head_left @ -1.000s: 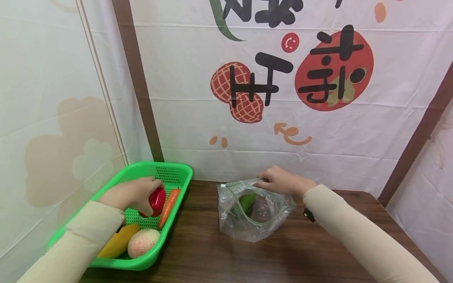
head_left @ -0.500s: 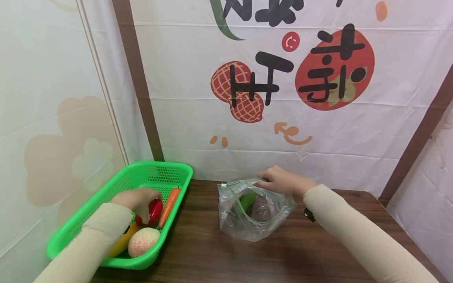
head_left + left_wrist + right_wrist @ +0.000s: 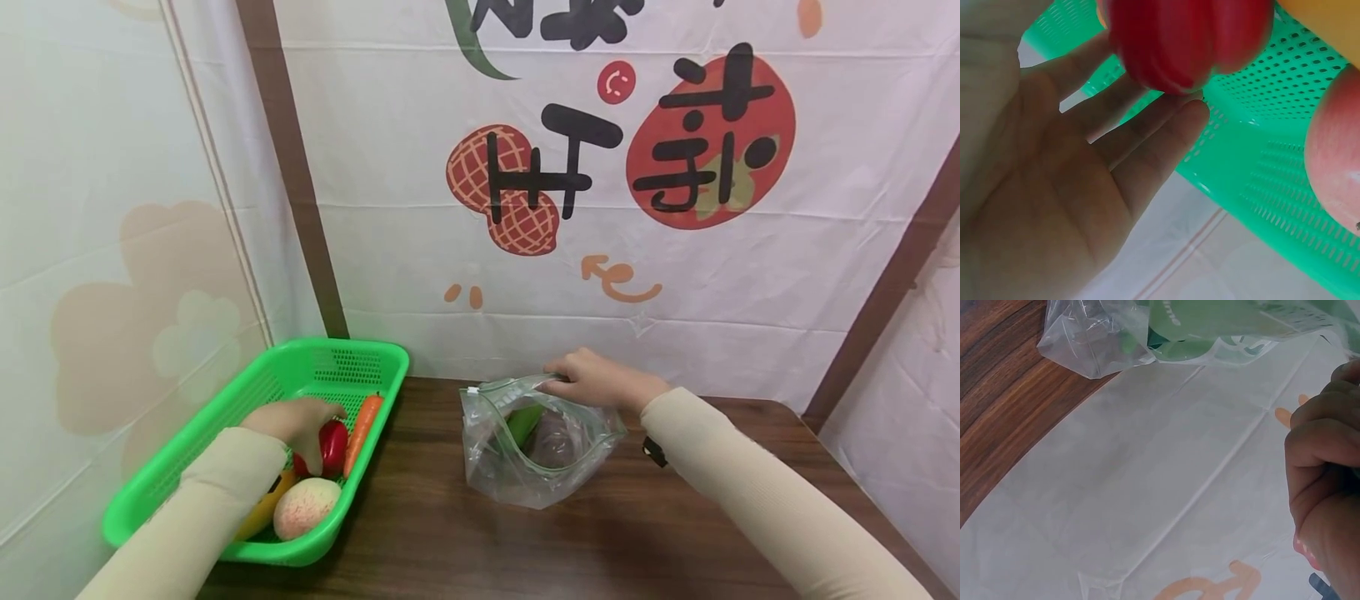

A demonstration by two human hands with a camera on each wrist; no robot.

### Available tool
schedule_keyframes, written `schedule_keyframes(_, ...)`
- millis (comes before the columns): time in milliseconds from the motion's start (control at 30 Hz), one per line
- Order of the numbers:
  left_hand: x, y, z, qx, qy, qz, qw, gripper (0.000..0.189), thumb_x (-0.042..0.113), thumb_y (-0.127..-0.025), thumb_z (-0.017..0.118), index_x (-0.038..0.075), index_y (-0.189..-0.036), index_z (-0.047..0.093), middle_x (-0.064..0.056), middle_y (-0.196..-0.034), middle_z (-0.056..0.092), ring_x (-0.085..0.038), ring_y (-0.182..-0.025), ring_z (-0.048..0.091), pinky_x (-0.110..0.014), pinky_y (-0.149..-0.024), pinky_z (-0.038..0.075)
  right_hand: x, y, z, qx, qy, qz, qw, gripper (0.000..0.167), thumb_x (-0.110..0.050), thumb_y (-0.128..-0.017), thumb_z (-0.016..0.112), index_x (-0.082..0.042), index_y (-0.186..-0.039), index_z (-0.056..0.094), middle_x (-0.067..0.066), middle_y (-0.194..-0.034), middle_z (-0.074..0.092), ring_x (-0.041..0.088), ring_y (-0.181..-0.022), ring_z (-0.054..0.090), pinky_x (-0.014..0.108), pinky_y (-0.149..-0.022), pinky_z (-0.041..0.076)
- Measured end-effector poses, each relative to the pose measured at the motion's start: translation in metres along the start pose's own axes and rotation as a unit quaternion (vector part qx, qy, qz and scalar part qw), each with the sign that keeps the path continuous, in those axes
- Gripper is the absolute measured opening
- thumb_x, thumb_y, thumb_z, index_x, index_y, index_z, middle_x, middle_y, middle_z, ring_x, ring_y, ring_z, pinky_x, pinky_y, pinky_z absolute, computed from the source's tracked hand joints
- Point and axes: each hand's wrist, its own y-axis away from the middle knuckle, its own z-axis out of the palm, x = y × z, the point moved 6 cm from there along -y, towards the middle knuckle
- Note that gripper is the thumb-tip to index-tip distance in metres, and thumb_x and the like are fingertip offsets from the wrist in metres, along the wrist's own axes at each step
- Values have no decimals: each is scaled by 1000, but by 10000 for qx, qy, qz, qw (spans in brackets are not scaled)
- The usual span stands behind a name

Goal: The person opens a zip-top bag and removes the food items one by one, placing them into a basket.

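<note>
In the head view my left hand (image 3: 296, 421) reaches down into a green basket (image 3: 318, 546) and grips a red bell pepper (image 3: 334, 446), thumb on the near side. The left wrist view shows the fingers stretched along the underside of the pepper (image 3: 1172, 44); the thumb's tip is out of that frame. My right hand (image 3: 600, 379), fingers curled, holds the back rim of a clear zip bag (image 3: 495, 483) that stands with its mouth open. Inside it lie a long green vegetable (image 3: 524, 423) and a dark purplish item (image 3: 553, 442), both partly hidden by plastic.
Also in the basket are a carrot (image 3: 363, 433) along the right wall, a pale pink peach (image 3: 306, 508) and a yellow item (image 3: 258, 518) partly under my sleeve. The brown wooden table (image 3: 420, 542) ends at a printed cloth (image 3: 390, 250) behind and a cloth on the left.
My left hand has moved the red bell pepper lower in the basket, then slightly right toward the carrot. The right hand stays on the bag's rim.
</note>
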Motion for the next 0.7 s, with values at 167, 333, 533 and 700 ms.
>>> schedule_keyframes(167, 4, 2, -4, 52, -177, -55, 9998, 80, 9, -61, 92, 8, -134, 59, -7, -110, 63, -26, -91, 55, -40, -65, 53, 2, 0, 0, -5, -44, 55, 10000, 35, -27, -103, 58, -20, -72, 45, -11, -63, 30, 3, -55, 32, 24, -57, 36)
schedule_keyframes(333, 14, 4, -11, -31, -342, -54, 9994, 79, 4, -66, 91, 2, -137, 56, -18, -128, 59, -29, -96, 51, -37, -65, 51, 1, 0, -2, 7, -28, 38, 10000, 34, -27, -103, 58, -20, -72, 45, -11, -63, 31, 2, -55, 32, 25, -58, 37)
schedule_keyframes(533, 37, 10, -24, 105, -612, 215, 9978, 73, 2, -68, 90, 0, -133, 58, -20, -127, 60, -30, -100, 55, -40, -71, 54, 0, 1, -3, 0, -82, 41, 10000, 34, -28, -103, 59, -19, -73, 46, -10, -63, 32, 4, -54, 33, 26, -57, 38)
schedule_keyframes(700, 52, 18, -34, 405, -803, 395, 9952, 62, 0, -70, 88, 2, -125, 62, -16, -117, 64, -32, -103, 59, -42, -73, 56, 2, 1, -2, -44, -16, 121, 9999, 32, -28, -102, 60, -20, -74, 48, -11, -63, 33, 3, -54, 36, 25, -57, 39)
